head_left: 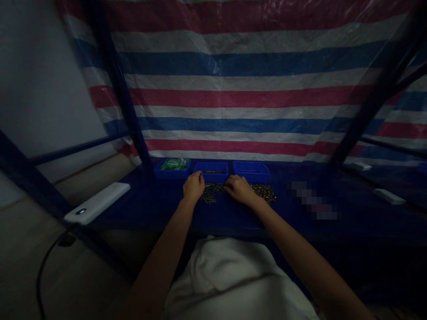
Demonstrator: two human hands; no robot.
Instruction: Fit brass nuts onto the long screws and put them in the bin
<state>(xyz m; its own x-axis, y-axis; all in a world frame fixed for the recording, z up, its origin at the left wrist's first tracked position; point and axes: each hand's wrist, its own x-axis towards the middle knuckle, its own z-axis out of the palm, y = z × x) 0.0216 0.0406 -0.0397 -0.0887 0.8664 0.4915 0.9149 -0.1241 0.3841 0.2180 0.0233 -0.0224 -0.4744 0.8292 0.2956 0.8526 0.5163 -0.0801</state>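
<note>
My left hand [194, 186] is curled at the front left corner of the middle blue bin [211, 174], beside a pile of dark screws [209, 194]. Its fingertips are mostly hidden, so what they hold does not show. On the other side of the pile, my right hand [239, 189] has its fingers bent together at the screws' edge. Anything in that pinch is too small to make out. Some long thin metal pieces [211, 172] lie inside the middle bin. A heap of brass-coloured small parts [264, 193] sits just right of my right hand.
A blue bin [160, 175] at the left contains green-and-clear plastic packets [174, 164]. Another blue bin [251, 177] stands at the right. A white elongated device [98, 203] lies on the blue table [230, 218] at far left. Blue frame posts [122, 89] flank a striped sheet [216, 98].
</note>
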